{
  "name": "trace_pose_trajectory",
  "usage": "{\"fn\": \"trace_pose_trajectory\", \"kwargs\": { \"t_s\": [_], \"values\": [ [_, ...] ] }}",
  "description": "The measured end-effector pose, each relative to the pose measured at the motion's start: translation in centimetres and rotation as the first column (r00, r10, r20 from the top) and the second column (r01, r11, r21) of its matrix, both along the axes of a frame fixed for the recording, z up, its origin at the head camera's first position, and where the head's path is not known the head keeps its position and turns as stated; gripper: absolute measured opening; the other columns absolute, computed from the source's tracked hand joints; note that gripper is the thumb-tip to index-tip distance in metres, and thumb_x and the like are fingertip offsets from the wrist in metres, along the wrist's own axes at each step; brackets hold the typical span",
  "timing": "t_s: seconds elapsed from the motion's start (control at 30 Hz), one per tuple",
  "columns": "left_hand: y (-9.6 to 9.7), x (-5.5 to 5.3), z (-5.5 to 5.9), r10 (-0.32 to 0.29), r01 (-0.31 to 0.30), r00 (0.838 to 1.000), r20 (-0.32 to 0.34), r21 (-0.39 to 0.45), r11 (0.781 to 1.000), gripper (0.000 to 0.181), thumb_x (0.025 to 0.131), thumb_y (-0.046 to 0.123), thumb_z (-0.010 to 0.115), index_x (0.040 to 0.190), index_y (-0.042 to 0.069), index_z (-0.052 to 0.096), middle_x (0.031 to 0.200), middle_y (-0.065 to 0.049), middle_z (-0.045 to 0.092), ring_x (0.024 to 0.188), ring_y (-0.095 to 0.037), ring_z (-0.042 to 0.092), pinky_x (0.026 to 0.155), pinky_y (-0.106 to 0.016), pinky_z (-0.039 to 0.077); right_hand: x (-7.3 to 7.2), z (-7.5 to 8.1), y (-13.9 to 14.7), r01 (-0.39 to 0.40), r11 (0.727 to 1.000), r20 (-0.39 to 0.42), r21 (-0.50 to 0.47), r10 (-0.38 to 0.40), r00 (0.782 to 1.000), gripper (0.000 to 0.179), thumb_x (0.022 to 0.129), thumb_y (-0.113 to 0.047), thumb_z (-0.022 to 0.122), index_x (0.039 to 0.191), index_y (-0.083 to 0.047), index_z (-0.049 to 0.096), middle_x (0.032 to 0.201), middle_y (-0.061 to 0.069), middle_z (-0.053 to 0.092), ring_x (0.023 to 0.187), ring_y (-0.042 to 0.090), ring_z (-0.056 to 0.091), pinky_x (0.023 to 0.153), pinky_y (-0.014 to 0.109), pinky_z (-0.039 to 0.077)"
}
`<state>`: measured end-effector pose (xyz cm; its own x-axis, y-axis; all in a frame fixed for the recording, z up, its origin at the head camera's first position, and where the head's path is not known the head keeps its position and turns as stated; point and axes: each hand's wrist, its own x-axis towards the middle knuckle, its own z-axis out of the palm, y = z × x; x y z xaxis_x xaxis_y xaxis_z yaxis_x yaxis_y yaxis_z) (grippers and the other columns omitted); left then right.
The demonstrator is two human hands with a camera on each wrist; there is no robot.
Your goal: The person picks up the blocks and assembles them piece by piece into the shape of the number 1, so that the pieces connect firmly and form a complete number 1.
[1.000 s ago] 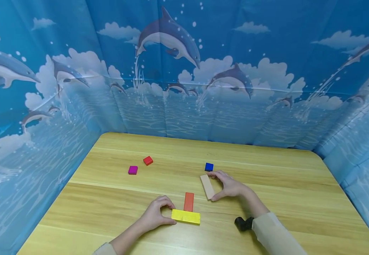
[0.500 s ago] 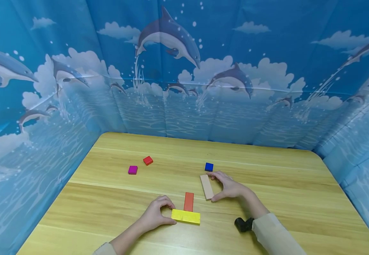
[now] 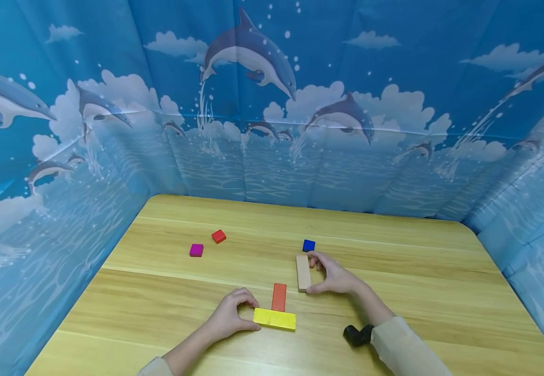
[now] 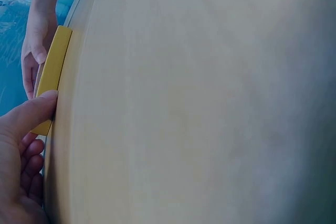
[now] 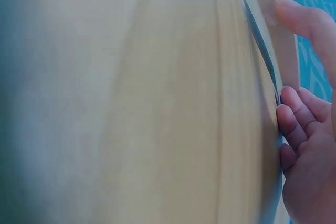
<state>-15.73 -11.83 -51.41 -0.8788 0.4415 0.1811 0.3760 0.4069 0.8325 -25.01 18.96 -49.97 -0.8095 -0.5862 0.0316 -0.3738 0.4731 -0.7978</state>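
The left hand [image 3: 230, 316] pinches the left end of the yellow block [image 3: 274, 319] between thumb and fingers, the rest of the block reaching out toward the right hand's side. The right hand [image 3: 335, 274] holds the tan block [image 3: 303, 273] by its two ends, thumb at the near one and fingers at the far one, with a gap between palm and block; whether that block is off the table [image 3: 441, 292] I cannot tell. Between the hands, the orange block [image 3: 278, 297] lies endwise on to the far side of the yellow one, forming a T with it. Just beyond the right fingertips is the blue block [image 3: 309, 246]. Well beyond the left hand and a little to its left sit the purple block [image 3: 196, 250] and, near it, the red block [image 3: 219, 236]. A black object [image 3: 357, 336] is by the right sleeve [image 3: 401, 342]. Past both hands, behind the table, hangs a dolphin curtain [image 3: 272, 172]
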Motion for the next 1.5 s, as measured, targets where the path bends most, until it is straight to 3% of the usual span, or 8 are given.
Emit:
{"fn": "trace_pose_trajectory", "kwargs": {
  "t_s": [0.3, 0.7, 1.2, 1.5],
  "values": [
    [0.0, 0.1, 0.0, 0.004, -0.004, 1.000, 0.000, -0.002, 1.000, 0.032, 0.060, 0.021, 0.084, 0.085, 0.021, 0.064, 0.085, 0.014, 0.055, 0.087, -0.006, 0.049, 0.081, -0.024, 0.043, -0.1, 0.0, -1.4, 0.056, 0.995, 0.027, -0.083, -0.054, 0.998, 0.089, 0.067, -0.026, 0.081, 0.136, 0.000, 0.030, 0.104, 0.010, 0.044, 0.094, 0.021, 0.039, 0.081, 0.029, 0.034],
    [0.0, 0.2, 0.0, 0.010, -0.010, 1.000, 0.006, -0.002, 1.000, 0.031, 0.060, 0.021, 0.084, 0.085, 0.021, 0.064, 0.085, 0.014, 0.055, 0.087, -0.007, 0.049, 0.081, -0.025, 0.042, -0.4, -0.2, -3.8, 0.105, 0.988, 0.011, -0.111, -0.104, 0.995, 0.090, 0.066, -0.023, 0.082, 0.135, 0.003, 0.030, 0.103, 0.012, 0.043, 0.089, 0.020, 0.037, 0.076, 0.028, 0.034],
    [0.0, 0.2, 0.0, 0.001, -0.001, 1.000, 0.006, 0.001, 1.000, 0.031, 0.061, 0.023, 0.084, 0.085, 0.022, 0.064, 0.085, 0.014, 0.055, 0.087, -0.007, 0.048, 0.081, -0.025, 0.042, -0.6, -0.3, -5.4, 0.119, 0.993, -0.079, 0.004, -0.118, 0.990, 0.084, 0.065, -0.029, 0.081, 0.131, 0.001, 0.038, 0.097, 0.005, 0.044, 0.085, 0.016, 0.037, 0.074, 0.029, 0.034],
    [0.0, 0.2, 0.0, 0.005, -0.005, 1.000, 0.010, -0.007, 1.000, 0.031, 0.060, 0.023, 0.084, 0.085, 0.021, 0.064, 0.085, 0.014, 0.055, 0.087, -0.006, 0.048, 0.081, -0.025, 0.042, -0.6, 0.0, -5.6, 0.131, 0.989, -0.060, 0.071, -0.127, 0.990, 0.085, 0.066, -0.032, 0.081, 0.131, -0.001, 0.037, 0.099, 0.001, 0.043, 0.088, 0.016, 0.036, 0.076, 0.032, 0.029]
  ]
}}
